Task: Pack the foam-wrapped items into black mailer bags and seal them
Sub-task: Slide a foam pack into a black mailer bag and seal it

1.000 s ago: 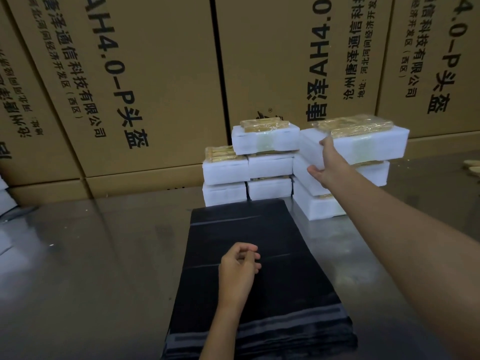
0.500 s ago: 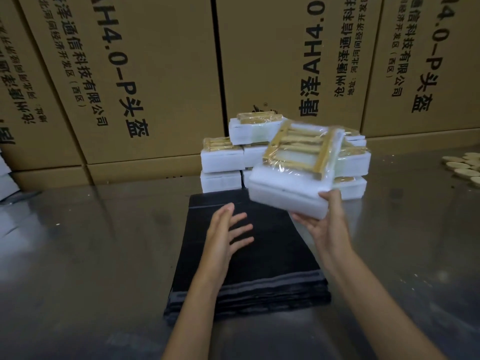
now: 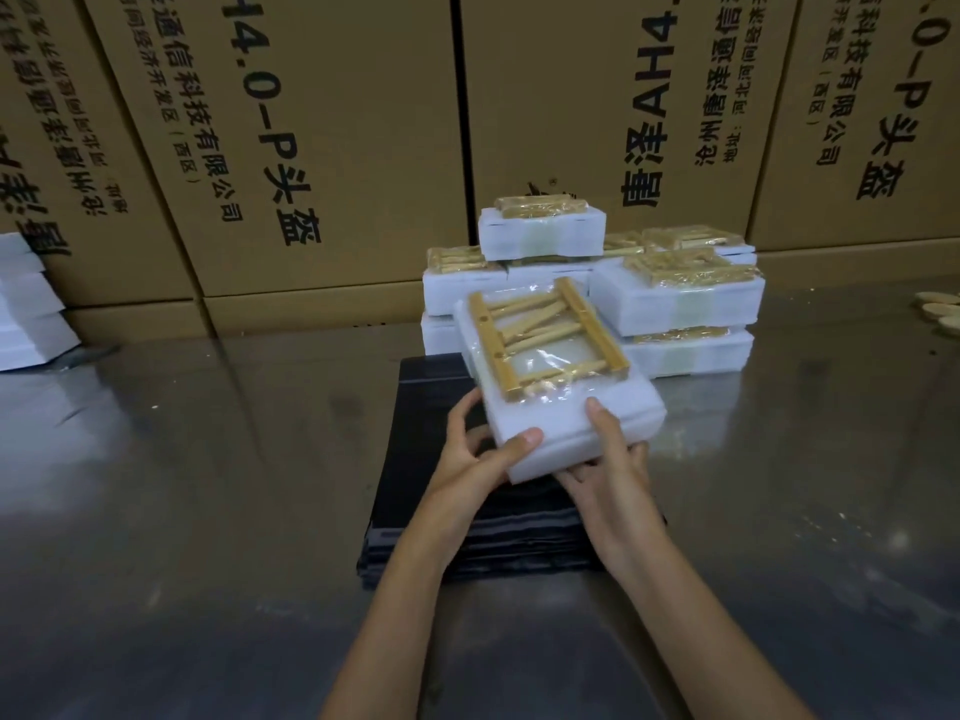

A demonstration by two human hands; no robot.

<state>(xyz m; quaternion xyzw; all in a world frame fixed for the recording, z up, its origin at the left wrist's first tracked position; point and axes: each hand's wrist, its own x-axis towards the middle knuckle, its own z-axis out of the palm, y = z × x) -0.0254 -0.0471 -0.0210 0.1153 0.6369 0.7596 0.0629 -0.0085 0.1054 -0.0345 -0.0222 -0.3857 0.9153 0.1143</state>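
Steel tabletop [image 3: 218,511] is running under everything, with printed cardboard cartons [image 3: 322,148] walling off the 12 o'clock side. Both hands are gripping one foam-wrapped item [image 3: 561,392], held tilted just above the stack of black mailer bags [image 3: 467,537] at frame centre. Left hand [image 3: 475,459] is wrapping the near-left corner, thumb lying on top of the foam, fingers curling along the left edge. Right hand [image 3: 608,470] is clamping the near-right edge, thumb on top, fingers going underneath (underside contact is hidden, so exact finger lay there is unknown). Wooden rack pieces under clear film [image 3: 545,345] are showing on the item's top face. Progress, judging from this: the pick is done, nothing is being bagged yet. Top bag is lying flat and looking unopened; no sealed parcel is showing anywhere in frame. Remaining foam blocks [image 3: 675,298] are sitting stacked at 12 to 1 o'clock of the bags, several layers deep, so most of the batch is looking untouched. Plain white foam slabs [image 3: 31,314] are piling up at 9 o'clock against the cartons; pale round discs [image 3: 940,309] are lying at 3 o'clock. Still pending for this item, I'd say: opening a bag mouth, sliding the block in, sealing the flap, then repeating for the rest.
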